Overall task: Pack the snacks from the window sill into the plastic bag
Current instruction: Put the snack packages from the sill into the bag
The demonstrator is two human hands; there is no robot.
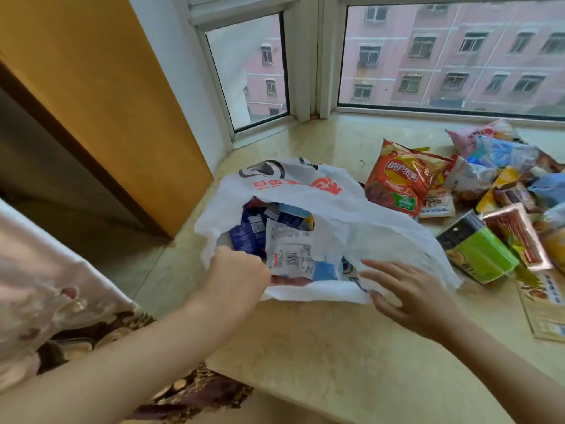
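I see my left hand [237, 275] grasping the near-left rim of the white plastic bag [351, 215], which lies open on the marble window sill [321, 347] with blue and white packets [290, 240] inside. My right hand [409, 296] is released, fingers spread at the bag's near-right edge. The remaining snacks, including a red Lay's chip bag [400, 179] and a green packet [480, 255], are piled to the right.

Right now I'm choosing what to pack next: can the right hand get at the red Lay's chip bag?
Probably yes. The right hand is open and holds nothing, and the red Lay's chip bag lies on top of the pile beyond the plastic bag, with nothing covering it.
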